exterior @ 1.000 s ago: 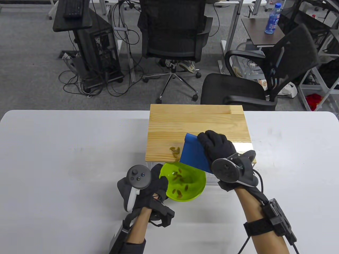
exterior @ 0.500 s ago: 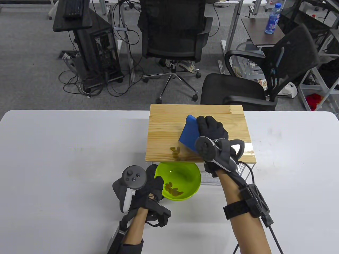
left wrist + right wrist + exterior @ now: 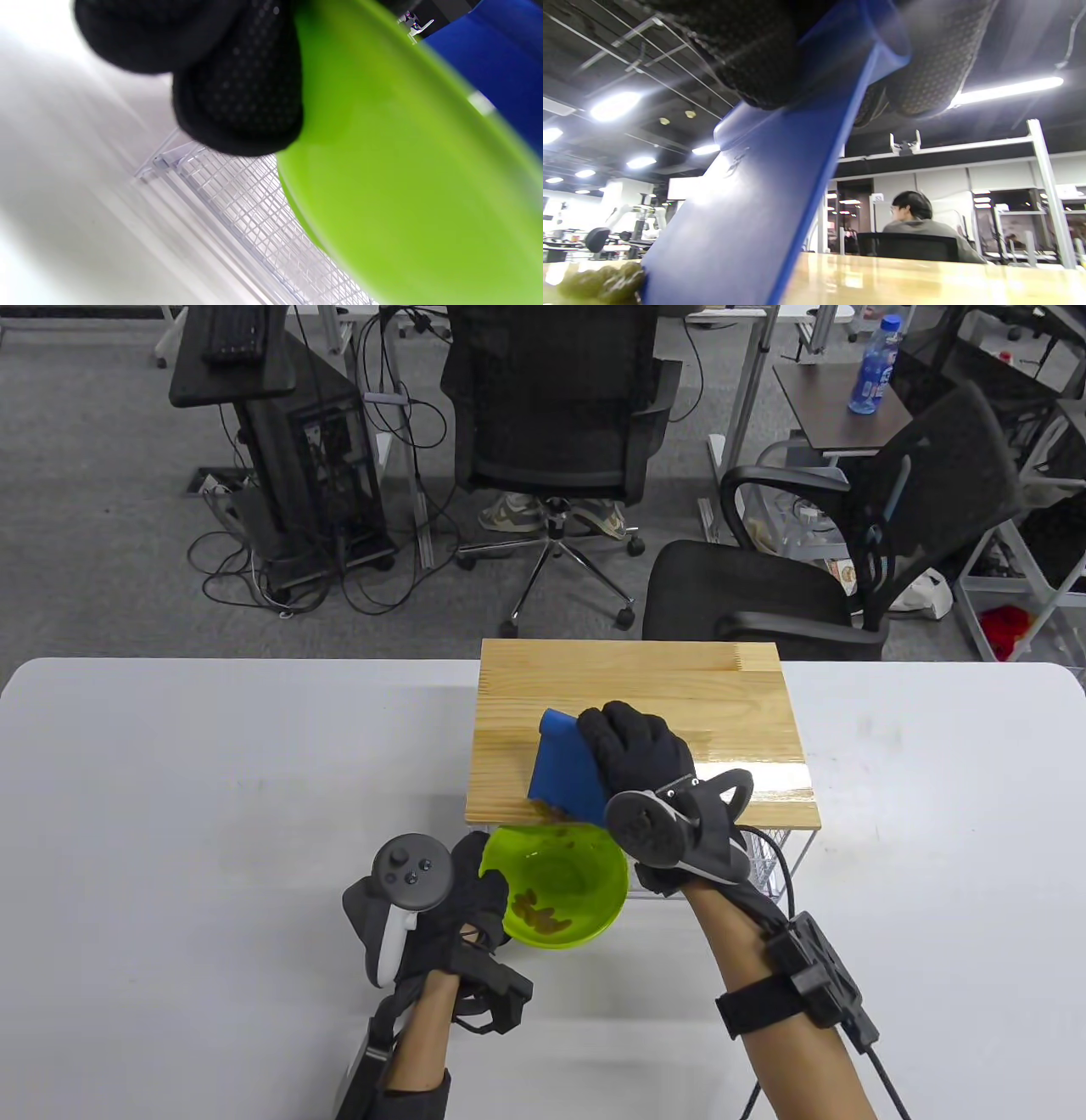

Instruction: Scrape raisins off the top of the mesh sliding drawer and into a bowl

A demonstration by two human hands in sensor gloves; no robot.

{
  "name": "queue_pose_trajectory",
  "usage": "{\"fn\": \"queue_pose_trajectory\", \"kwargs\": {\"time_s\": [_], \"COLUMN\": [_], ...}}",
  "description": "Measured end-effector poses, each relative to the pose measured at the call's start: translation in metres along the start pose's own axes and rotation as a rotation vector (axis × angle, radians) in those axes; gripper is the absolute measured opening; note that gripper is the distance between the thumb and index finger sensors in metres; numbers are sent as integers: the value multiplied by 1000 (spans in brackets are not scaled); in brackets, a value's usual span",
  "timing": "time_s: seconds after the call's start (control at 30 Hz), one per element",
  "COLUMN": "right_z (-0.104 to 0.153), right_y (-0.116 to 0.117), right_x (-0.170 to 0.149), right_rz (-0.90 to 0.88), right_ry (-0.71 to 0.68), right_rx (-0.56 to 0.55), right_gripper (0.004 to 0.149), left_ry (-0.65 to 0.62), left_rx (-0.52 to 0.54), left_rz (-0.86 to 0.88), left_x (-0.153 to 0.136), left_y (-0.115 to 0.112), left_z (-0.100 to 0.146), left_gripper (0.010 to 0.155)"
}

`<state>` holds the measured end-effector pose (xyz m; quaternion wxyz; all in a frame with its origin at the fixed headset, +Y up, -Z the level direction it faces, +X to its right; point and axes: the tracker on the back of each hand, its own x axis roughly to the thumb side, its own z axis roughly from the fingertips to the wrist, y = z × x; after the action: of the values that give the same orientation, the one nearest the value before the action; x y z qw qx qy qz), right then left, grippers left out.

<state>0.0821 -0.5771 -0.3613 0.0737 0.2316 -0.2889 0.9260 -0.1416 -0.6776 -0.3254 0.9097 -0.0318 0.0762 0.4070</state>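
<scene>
The right hand [image 3: 638,746] pinches the thin, stiff-looking blue scraper [image 3: 564,770] by its upper edge, pushing light, loose raisins [image 3: 602,283], while the left hand's [image 3: 458,899] fingers [image 3: 237,101] curl around the green bowl [image 3: 564,891] rim.

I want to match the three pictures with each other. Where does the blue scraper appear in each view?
Table view: the scraper stands mid-frame on the wooden top, held by the right hand, just above the bowl.
Left wrist view: a blurred blue patch at the upper right, beyond the bowl rim.
Right wrist view: it fills the centre, raisins at its lower edge.
Shared landmark: the wooden top.
</scene>
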Motion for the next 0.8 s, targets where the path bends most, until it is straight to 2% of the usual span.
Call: {"fn": "queue_pose_trajectory", "kwargs": {"time_s": [0.17, 0.27, 0.47, 0.6, 0.63, 0.7, 0.8], "right_z": [17, 32, 77, 98, 100, 104, 104], "right_y": [-4, -6, -13, -13, -16, -24, -35], "right_x": [6, 4, -25, -55, -61, -70, -75], "right_rz": [-31, -64, -204, -372, -398, -429, -473], "right_ry": [-82, -86, 71, 173, 191, 232, 265], "right_rx": [-59, -109, -233, -322, -301, -365, -398], "right_gripper": [55, 55, 55, 55, 55, 55, 55], "left_ry": [-6, -8, -29, -131, -140, -185, -220], "left_rx": [1, -5, -94, -206, -243, -269, -203], "left_rz": [-5, -19, -117, -198, -199, -156, -78], "left_x": [1, 1, 7, 18, 21, 27, 32], "left_y": [4, 5, -7, -14, -12, -2, 30], "left_z": [2, 2, 2, 3, 5, 12, 23], "left_gripper": [54, 54, 60, 58, 58, 57, 56]}}
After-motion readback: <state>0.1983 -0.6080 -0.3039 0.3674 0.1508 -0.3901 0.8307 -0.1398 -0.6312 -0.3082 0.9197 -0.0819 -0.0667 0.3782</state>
